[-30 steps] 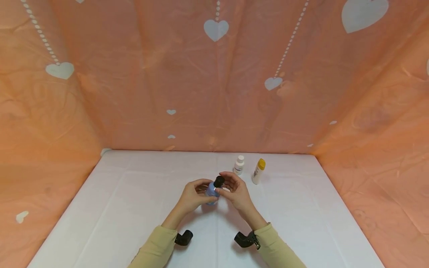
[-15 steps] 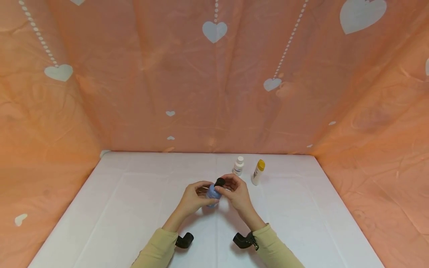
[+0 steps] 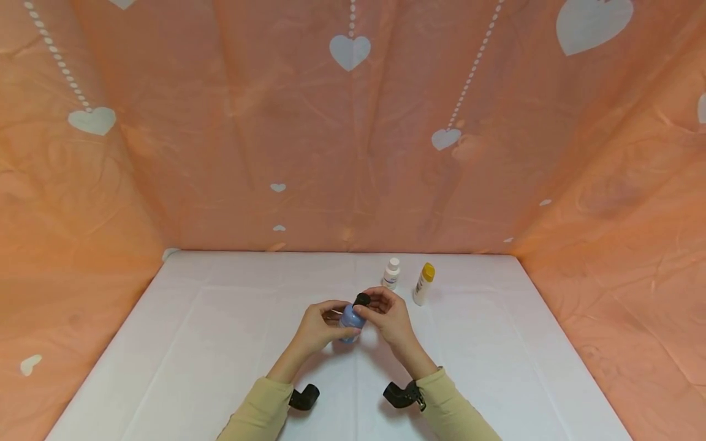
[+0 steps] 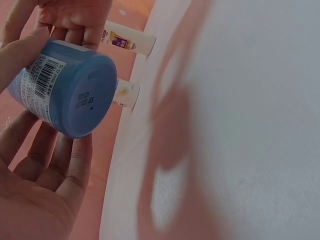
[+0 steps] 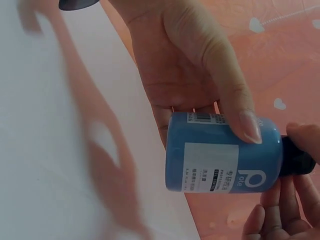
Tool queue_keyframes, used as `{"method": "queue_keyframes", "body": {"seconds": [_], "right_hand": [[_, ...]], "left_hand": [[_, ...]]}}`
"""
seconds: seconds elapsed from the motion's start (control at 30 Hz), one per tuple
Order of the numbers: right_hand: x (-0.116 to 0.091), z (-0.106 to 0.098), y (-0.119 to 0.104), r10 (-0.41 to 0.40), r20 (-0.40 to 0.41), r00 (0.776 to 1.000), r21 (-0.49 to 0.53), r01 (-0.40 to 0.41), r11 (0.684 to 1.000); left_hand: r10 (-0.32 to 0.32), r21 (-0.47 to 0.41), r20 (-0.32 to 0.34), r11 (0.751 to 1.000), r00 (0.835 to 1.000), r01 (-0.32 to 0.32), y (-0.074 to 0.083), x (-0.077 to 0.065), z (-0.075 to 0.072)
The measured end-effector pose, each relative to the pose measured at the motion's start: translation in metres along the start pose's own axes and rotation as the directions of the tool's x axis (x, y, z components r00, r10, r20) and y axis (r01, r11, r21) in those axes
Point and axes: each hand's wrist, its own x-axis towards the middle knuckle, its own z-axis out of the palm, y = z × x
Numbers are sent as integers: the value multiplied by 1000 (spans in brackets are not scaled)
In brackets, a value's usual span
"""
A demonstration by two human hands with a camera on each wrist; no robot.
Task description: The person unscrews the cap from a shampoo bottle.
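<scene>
A blue bottle (image 5: pixel 220 155) with a white label and a black cap (image 3: pixel 361 299) is held tilted above the white table, near its middle. My left hand (image 3: pixel 318 324) grips the bottle's body, its thumb on the near side and its fingers behind. With thumb and fingers, my right hand (image 3: pixel 390 315) pinches the black cap at the neck. The bottle's printed base shows in the left wrist view, along with the hands' shadow on the tabletop.
Beyond the right hand stand a small white bottle (image 3: pixel 391 274) and a white bottle with a yellow cap (image 3: pixel 424 284). An orange curtain (image 3: pixel 353 135) with white hearts encloses the back and sides of the white table (image 3: pixel 220 355).
The bottle and both hands sit slightly lower in the head view, which has itself shifted a little. The left hand still grips the body, the right hand the cap.
</scene>
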Motion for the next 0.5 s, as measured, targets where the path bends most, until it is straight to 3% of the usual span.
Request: {"method": "queue_keyframes", "body": {"seconds": [0.17,0.5], "right_hand": [[1,0,-1,14,10,1000,-22,-14,1000],[5,-2,3,10,63,998,-25,-9,1000]], "left_hand": [[-33,-12,-20,999,999,33,-27,8,1],[-49,-56,-12,997,999,49,-30,10,-2]]}}
